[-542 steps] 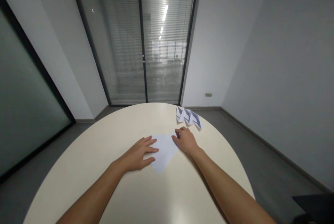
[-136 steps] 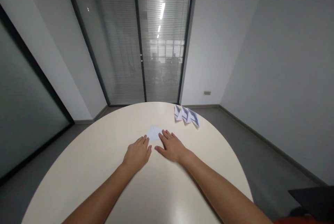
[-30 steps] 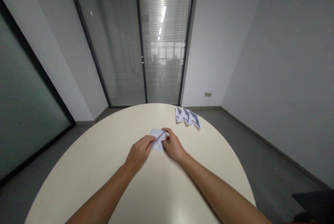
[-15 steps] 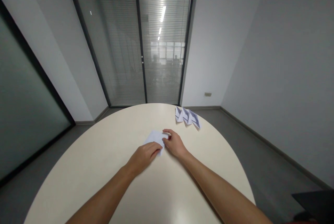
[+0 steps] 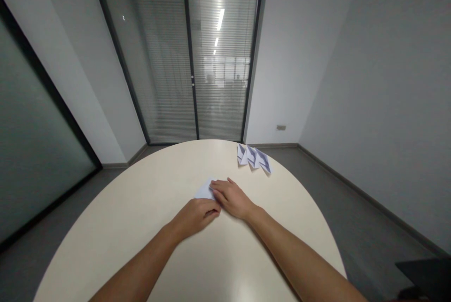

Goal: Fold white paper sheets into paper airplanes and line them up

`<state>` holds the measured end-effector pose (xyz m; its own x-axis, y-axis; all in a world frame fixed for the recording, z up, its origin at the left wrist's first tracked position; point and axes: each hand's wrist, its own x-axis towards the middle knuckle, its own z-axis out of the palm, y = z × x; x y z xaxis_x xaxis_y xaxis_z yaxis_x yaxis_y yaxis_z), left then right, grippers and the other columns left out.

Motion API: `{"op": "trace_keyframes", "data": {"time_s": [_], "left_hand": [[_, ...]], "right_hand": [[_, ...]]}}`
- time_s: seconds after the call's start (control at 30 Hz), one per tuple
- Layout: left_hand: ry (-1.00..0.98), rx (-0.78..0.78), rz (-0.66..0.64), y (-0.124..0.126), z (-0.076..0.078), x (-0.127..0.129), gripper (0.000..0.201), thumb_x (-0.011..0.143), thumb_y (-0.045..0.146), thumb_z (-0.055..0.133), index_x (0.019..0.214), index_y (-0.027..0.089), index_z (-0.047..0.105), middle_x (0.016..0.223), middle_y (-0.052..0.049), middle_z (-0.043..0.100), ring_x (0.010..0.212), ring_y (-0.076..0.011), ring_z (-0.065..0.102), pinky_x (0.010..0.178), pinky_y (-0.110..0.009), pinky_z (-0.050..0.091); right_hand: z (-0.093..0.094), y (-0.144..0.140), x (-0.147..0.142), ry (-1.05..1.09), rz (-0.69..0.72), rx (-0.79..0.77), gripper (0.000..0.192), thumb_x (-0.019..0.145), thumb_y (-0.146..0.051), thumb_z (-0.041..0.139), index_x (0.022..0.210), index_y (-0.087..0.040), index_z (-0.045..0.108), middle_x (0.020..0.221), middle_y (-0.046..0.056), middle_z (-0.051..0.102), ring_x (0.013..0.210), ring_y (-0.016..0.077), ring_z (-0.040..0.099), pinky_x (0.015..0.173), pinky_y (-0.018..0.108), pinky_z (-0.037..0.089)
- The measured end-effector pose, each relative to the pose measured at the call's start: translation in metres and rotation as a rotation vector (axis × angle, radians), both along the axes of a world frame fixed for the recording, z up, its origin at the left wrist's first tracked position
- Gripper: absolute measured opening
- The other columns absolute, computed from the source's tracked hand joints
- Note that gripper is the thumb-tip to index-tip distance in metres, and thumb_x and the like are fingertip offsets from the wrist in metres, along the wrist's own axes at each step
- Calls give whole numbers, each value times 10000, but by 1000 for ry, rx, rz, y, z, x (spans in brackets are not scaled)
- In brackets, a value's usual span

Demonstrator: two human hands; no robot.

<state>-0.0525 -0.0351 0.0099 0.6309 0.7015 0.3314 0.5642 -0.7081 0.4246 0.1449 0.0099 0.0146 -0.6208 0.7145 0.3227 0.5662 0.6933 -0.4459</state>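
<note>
Paper: the small white folded paper (image 5: 205, 191) lies on the round table (image 5: 116, 227), a little past the middle. Only its left far corner shows; your hands cover the rest.
Left hand: your left hand (image 5: 196, 214) rests on the near edge of the paper with fingers curled down. It presses and does not pinch, as far as I can see.
Right hand: your right hand (image 5: 230, 197) lies flat and open on the right part of the paper, fingers pointing left, touching your left hand.
Finished pieces: three folded paper pieces (image 5: 254, 158) lie in a row near the far right rim of the table, well apart from your hands.
Progress: I judge that the fourth piece is in its late folds. The paper is already small and compact, but it is not yet placed beside the other three.
Change: half a second ago your right fingers pinched the far corner and more paper was visible. Now this hand is flat on top. Eighteen seconds ago the sheet was a much larger triangle.
Room: behind the table there are glass doors with blinds (image 5: 186, 53) and grey walls.
</note>
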Motion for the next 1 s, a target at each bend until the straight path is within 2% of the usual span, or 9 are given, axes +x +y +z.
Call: {"op": "trace_keyframes", "data": {"time_s": [0.1,0.17,0.27,0.37,0.5,0.67,0.87,0.93,1.0], "left_hand": [[-41,-17,39,-1,3,3,127,947,216,553,930,221,678,912,0,738,819,-159,669,770,-257,489],[-93,9,123,1,3,5,144,959,226,525,929,218,665,919,-15,720,854,-170,658,805,-277,491],[-149,94,309,8,-2,4,116,947,212,523,984,203,632,992,-49,686,957,-203,630,890,-336,489],[-116,117,384,13,-8,0,159,903,170,569,1054,199,606,1065,-59,668,1028,-224,607,936,-373,486],[-17,94,352,14,-11,-5,120,909,174,572,996,217,642,1051,-42,685,1044,-220,613,943,-373,495],[20,92,333,12,-10,-6,142,936,229,557,955,225,698,1134,-56,685,1120,-221,605,986,-381,494],[18,75,256,5,-6,-9,134,888,261,620,991,219,694,1240,-77,658,1183,-235,588,1033,-391,479],[18,70,211,2,-3,-11,149,871,267,636,1004,223,689,1236,-79,655,1173,-239,595,1032,-394,481],[16,62,172,-1,0,-12,173,869,276,638,1028,227,684,1231,-79,652,1177,-243,594,1042,-400,477]], "right_hand": [[-2,-2,3,-110,78,-50,439,1048,-363,308,1417,-256,519,1512,103,476,1435,255,370,1162,562,237],[-5,-1,6,-153,74,-76,465,1045,-382,303,1456,-252,478,1548,110,422,1460,268,323,1166,572,228],[-7,2,10,-176,63,-84,483,1038,-386,311,1488,-265,435,1569,99,391,1467,275,306,1169,579,227],[-6,4,11,-179,48,-78,494,1022,-386,341,1491,-259,432,1563,99,401,1462,284,315,1167,585,231],[-6,5,13,-202,26,-82,568,978,-438,432,1508,-239,403,1577,111,372,1466,302,300,1172,598,201],[-7,3,13,-250,-17,-71,664,945,-496,461,1528,-192,370,1594,141,326,1469,321,281,1177,577,177],[0,-2,14,-235,-63,17,674,841,-560,598,1405,-197,531,1511,145,456,1346,348,405,1115,513,280],[2,-2,15,-232,-51,29,677,805,-569,637,1376,-216,551,1465,133,503,1312,334,429,1100,506,289],[1,-2,16,-250,-37,16,712,801,-587,635,1409,-233,524,1480,122,488,1340,332,401,1113,509,265]]}}
